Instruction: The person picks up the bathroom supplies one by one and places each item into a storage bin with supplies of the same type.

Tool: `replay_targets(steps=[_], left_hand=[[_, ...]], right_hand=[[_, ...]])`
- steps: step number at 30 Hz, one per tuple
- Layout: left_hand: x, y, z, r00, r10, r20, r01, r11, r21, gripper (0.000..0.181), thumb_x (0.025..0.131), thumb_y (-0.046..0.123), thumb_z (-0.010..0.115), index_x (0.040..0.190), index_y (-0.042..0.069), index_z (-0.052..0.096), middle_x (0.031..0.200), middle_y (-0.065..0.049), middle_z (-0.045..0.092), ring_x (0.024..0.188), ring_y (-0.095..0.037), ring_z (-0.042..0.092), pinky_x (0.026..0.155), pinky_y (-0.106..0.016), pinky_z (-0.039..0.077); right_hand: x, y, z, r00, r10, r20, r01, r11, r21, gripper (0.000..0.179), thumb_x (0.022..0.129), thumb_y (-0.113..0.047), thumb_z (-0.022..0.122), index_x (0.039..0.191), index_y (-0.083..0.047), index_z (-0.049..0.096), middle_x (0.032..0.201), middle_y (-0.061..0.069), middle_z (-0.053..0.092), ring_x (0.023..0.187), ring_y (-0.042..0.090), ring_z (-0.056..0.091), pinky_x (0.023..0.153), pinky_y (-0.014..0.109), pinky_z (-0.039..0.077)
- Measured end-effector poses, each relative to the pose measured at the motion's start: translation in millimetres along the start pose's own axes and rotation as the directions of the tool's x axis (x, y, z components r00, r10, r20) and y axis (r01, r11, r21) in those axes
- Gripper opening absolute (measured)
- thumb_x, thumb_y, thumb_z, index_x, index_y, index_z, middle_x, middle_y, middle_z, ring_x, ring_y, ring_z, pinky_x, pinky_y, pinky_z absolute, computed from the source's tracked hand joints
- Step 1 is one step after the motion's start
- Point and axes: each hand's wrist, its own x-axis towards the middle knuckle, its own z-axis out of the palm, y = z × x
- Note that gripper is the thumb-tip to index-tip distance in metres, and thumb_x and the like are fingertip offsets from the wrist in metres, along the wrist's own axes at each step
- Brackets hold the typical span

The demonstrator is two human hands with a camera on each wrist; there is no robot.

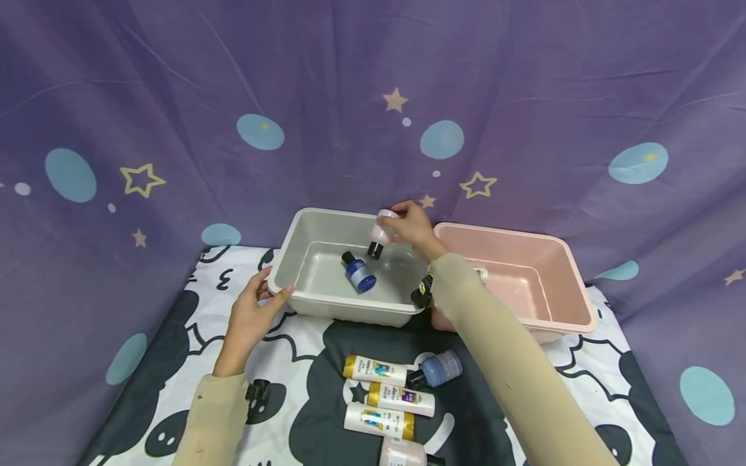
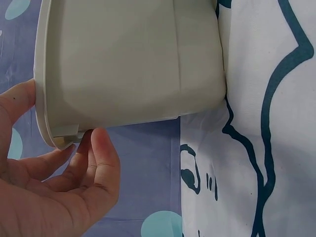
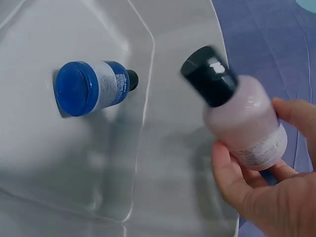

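Observation:
My right hand (image 1: 416, 228) grips a pale pink bottle (image 3: 247, 118) by its base end, over the back right of the grey plastic bin (image 1: 350, 309). The bottle's black cap tilts downward, and in the right wrist view it hangs above the bin floor. On that floor lies a blue bottle (image 1: 360, 276) with a dark cap, on its side. At the bin's front left corner my left hand (image 1: 250, 320) holds the rim. In the left wrist view the thumb presses the rim's top while the curled fingers (image 2: 103, 158) reach beneath it.
A pink bin (image 1: 568, 285) stands right of the grey one, partly hidden by my right arm; a small white item (image 1: 481, 274) shows inside. In front lie white tubes (image 1: 402, 399) with gold caps, another blue bottle (image 1: 443, 369) and a pale pink bottle (image 1: 402, 453). A purple curtain (image 1: 338, 162) hangs behind.

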Motion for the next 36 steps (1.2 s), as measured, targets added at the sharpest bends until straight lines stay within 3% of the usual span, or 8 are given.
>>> replay_targets(steps=[6, 12, 18, 22, 25, 30, 36], left_hand=[[0.1, 1.6, 2.2, 1.000, 0.004, 0.007, -0.004, 1.000, -0.005, 0.083, 0.093, 0.052, 0.067, 0.156, 0.009, 0.034, 0.132, -0.018, 0.059, 0.116, -0.031, 0.056, 0.086, -0.043, 0.046], [-0.1, 0.8, 3.6, 1.000, -0.014, 0.009, 0.014, 1.000, -0.005, 0.082, 0.093, 0.050, 0.068, 0.156, 0.009, 0.034, 0.132, -0.019, 0.058, 0.117, -0.032, 0.055, 0.088, -0.044, 0.045], [-0.5, 0.9, 4.4, 1.000, -0.019, 0.012, 0.019, 1.000, -0.009, 0.081, 0.094, 0.049, 0.067, 0.157, 0.010, 0.033, 0.133, -0.019, 0.058, 0.119, -0.033, 0.054, 0.089, -0.046, 0.045], [-1.0, 0.2, 3.9, 1.000, -0.025, 0.012, 0.025, 1.000, -0.004, 0.082, 0.094, 0.050, 0.066, 0.157, 0.011, 0.032, 0.134, -0.019, 0.058, 0.118, -0.033, 0.055, 0.087, -0.045, 0.046], [-1.5, -0.4, 2.8, 1.000, -0.030, 0.006, 0.030, 1.000, 0.000, 0.081, 0.095, 0.049, 0.066, 0.157, 0.011, 0.031, 0.134, -0.019, 0.058, 0.117, -0.032, 0.055, 0.085, -0.043, 0.046], [-3.0, 0.0, 1.1, 1.000, -0.030, 0.005, 0.030, 1.000, -0.003, 0.081, 0.095, 0.048, 0.066, 0.158, 0.011, 0.031, 0.134, -0.020, 0.057, 0.119, -0.033, 0.054, 0.087, -0.045, 0.045], [-1.4, 2.2, 2.5, 1.000, -0.030, 0.004, 0.030, 0.999, -0.018, 0.082, 0.095, 0.051, 0.065, 0.158, 0.012, 0.030, 0.134, -0.020, 0.055, 0.119, -0.034, 0.053, 0.088, -0.045, 0.045]], right_hand=[[-6.0, 0, -1, 0.999, -0.019, -0.030, 0.020, 1.000, 0.011, 0.042, 0.089, 0.001, 0.070, 0.126, 0.008, 0.052, 0.098, 0.012, 0.053, 0.083, 0.022, 0.057, 0.083, 0.051, 0.055], [-24.4, -12, -14, 0.998, -0.061, 0.007, 0.061, 0.998, 0.025, 0.042, 0.092, -0.002, 0.067, 0.129, 0.009, 0.051, 0.102, 0.014, 0.056, 0.089, 0.026, 0.058, 0.084, 0.050, 0.056], [-69.6, -23, -42, 0.977, -0.205, 0.064, 0.205, 0.979, -0.001, 0.037, 0.094, -0.008, 0.067, 0.126, 0.005, 0.056, 0.110, 0.019, 0.060, 0.090, 0.025, 0.063, 0.076, 0.039, 0.058], [-106.0, -18, -65, 0.963, -0.263, 0.055, 0.267, 0.961, -0.069, 0.035, 0.095, -0.013, 0.070, 0.125, 0.001, 0.058, 0.113, 0.018, 0.061, 0.095, 0.028, 0.064, 0.079, 0.043, 0.058], [-132.6, -10, -78, 0.953, -0.300, 0.046, 0.303, 0.942, -0.147, 0.037, 0.095, -0.016, 0.071, 0.125, 0.000, 0.059, 0.115, 0.017, 0.063, 0.098, 0.031, 0.064, 0.081, 0.043, 0.057], [-171.7, 9, -95, 0.935, -0.352, 0.043, 0.353, 0.913, -0.207, 0.034, 0.094, -0.013, 0.072, 0.122, 0.001, 0.061, 0.116, 0.016, 0.064, 0.099, 0.031, 0.065, 0.078, 0.032, 0.057], [-207.4, 37, -111, 0.940, -0.341, 0.027, 0.339, 0.915, -0.221, 0.029, 0.094, -0.009, 0.071, 0.121, -0.003, 0.062, 0.117, 0.014, 0.064, 0.102, 0.026, 0.064, 0.081, 0.028, 0.054]])
